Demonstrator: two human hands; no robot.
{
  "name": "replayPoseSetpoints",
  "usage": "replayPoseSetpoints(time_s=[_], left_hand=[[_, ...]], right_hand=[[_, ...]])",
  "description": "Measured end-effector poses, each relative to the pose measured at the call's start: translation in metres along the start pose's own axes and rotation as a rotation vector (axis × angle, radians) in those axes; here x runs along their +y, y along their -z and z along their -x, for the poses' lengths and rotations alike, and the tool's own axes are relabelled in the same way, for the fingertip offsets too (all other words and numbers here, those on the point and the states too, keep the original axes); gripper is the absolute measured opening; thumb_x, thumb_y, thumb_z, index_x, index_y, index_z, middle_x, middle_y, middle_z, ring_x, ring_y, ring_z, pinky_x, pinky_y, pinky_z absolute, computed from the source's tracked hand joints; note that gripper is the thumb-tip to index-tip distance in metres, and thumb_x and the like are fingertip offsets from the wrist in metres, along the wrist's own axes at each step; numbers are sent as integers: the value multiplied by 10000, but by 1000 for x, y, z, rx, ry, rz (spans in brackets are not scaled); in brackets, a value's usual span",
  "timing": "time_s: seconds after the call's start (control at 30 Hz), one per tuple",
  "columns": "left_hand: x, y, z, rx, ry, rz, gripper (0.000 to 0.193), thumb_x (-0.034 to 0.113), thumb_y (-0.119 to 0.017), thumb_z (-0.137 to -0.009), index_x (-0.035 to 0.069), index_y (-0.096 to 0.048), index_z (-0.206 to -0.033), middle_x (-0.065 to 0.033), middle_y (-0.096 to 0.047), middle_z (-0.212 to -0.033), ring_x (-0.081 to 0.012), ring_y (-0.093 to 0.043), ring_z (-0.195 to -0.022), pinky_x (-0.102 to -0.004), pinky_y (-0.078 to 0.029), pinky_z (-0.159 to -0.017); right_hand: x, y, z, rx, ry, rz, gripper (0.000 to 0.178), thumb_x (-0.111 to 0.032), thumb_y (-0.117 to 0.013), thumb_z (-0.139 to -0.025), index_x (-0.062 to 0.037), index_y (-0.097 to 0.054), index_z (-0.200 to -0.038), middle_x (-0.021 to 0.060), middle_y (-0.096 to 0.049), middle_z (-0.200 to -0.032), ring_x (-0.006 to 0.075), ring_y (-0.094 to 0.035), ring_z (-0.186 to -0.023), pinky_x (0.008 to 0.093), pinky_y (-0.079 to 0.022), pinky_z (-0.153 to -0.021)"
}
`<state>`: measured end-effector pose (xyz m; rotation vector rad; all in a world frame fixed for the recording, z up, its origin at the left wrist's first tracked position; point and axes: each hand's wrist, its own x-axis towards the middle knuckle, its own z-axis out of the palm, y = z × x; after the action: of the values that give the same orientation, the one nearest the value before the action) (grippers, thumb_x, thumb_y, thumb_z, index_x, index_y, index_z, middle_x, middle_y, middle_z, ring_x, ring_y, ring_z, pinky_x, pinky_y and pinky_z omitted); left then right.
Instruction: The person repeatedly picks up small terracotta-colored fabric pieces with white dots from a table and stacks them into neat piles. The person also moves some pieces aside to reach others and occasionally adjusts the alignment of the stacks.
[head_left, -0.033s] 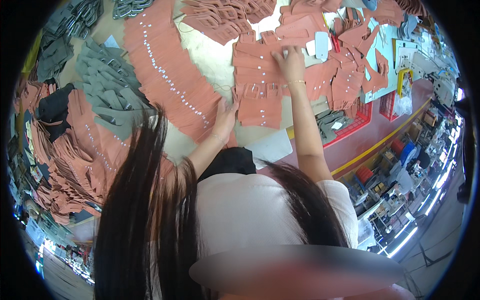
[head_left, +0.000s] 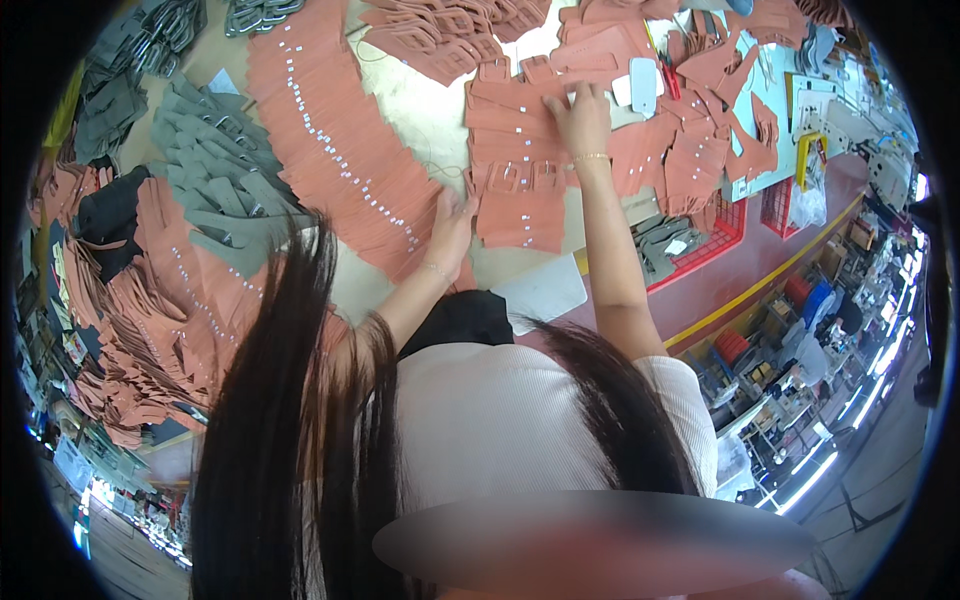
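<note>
Coral leather-like strips (head_left: 515,140) with small white stickers lie in overlapping rows in front of me, some with rectangular cut-outs. My right hand (head_left: 583,125) reaches over their far right side, its bent fingers closed on the edge of a strip beside a white sticker. The fingertips are partly hidden. Lower and to the left, my left hand (head_left: 450,232) rests between these strips and a long fanned row of coral pieces (head_left: 335,150). Its thumb and fingers are a little apart, with nothing visible between them.
Grey-green strap pieces (head_left: 215,150) lie heaped at the left, near more coral pieces (head_left: 140,330). Coral loops (head_left: 430,40) are piled at the back. A white rounded plate (head_left: 643,87) and a red tool (head_left: 670,82) lie right of my right hand. Red baskets (head_left: 715,240) stand beside the table.
</note>
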<state>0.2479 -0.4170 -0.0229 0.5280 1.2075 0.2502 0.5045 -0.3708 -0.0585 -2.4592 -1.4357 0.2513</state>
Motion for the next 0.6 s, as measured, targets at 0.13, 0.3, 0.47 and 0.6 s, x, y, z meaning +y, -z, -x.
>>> replayPoseSetpoints(time_s=[0.13, 0.3, 0.47, 0.6], left_hand=[[11, -8, 11, -28, -214, 108, 627, 204, -511, -908, 27, -190, -1417, -187, -265, -1430, -235, -259, -1330, -365, -198, -1090], [-11, -1, 15, -35, 200, 135, 537, 217, -537, -900, 31, -292, -1341, -156, -381, -1311, -257, -352, -1252, -394, -287, -1028], [-34, -5, 9, 25, 153, -33, 442, 211, -567, -893, 0, -364, -1224, -155, -480, -1158, -257, -520, -1061, -395, -441, -851], [-30, -5, 3, 2, 139, -60, 404, 207, -591, -883, -21, -400, -1157, -162, -533, -1017, -234, -616, -775, -323, -508, -664]], right_hand=[[0, 2, -14, -215, -223, -488, 407, -290, -708, -774, 15, -595, -1020, 129, -632, -872, 224, -607, -742, 340, -485, -650], [9, 0, -16, -266, -374, -646, 397, -235, -697, -795, 42, -572, -1049, 77, -627, -797, 132, -595, -702, 254, -485, -613], [24, -1, -5, -355, -405, -524, 419, -234, -688, -794, 25, -571, -1102, 84, -643, -856, 139, -606, -708, 265, -501, -603], [29, -5, 1, -284, -328, -537, 431, -235, -676, -791, 1, -570, -1135, 103, -643, -907, 146, -613, -717, 288, -508, -601]])
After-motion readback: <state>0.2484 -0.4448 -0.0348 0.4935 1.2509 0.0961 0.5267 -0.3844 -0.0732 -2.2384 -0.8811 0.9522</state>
